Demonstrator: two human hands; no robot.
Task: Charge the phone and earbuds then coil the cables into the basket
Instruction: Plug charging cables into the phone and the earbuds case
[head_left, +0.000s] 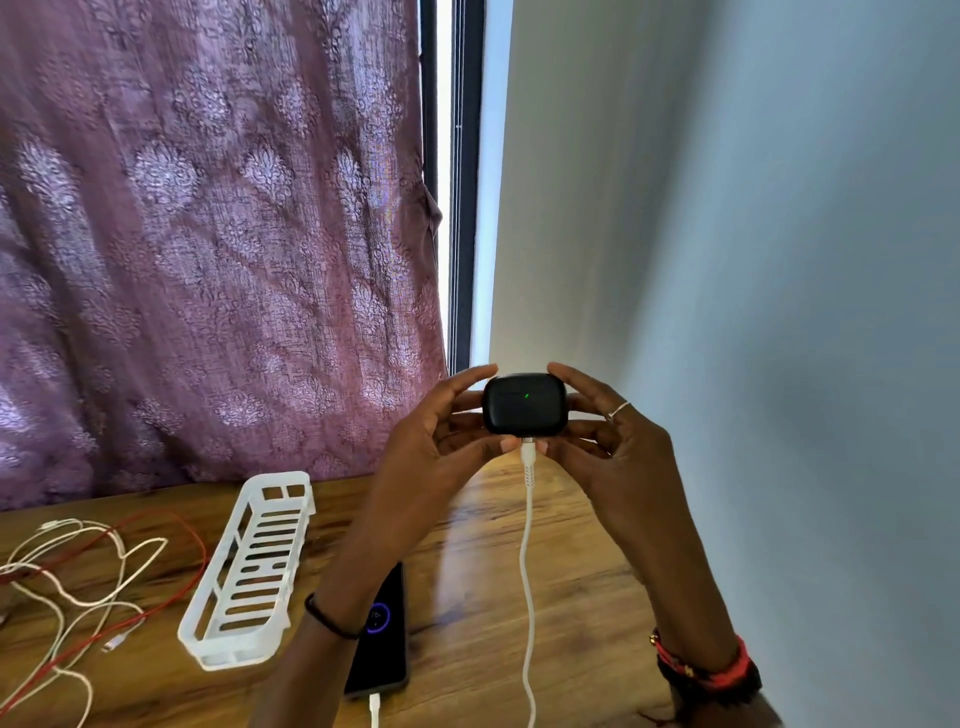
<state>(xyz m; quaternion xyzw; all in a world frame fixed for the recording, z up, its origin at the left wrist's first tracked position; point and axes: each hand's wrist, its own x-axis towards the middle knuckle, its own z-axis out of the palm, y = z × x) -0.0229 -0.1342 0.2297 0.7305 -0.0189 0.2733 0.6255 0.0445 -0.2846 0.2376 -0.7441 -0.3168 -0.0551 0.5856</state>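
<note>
A black earbuds case (523, 403) with a small green light is raised above the table. My left hand (441, 431) and my right hand (608, 436) both grip it from the sides. A white cable (528, 545) is plugged into its underside and runs down out of view. The black phone (382, 631) lies on the wooden table (571, 571) beneath my left forearm, its screen showing a purple ring, with a white plug (374, 709) in its near end. The white slatted basket (249, 566) sits left of the phone and holds nothing.
A tangle of loose white and red cables (88, 577) lies on the table's left part. A purple patterned curtain (208, 234) hangs behind the table, a pale wall (753, 260) stands to the right.
</note>
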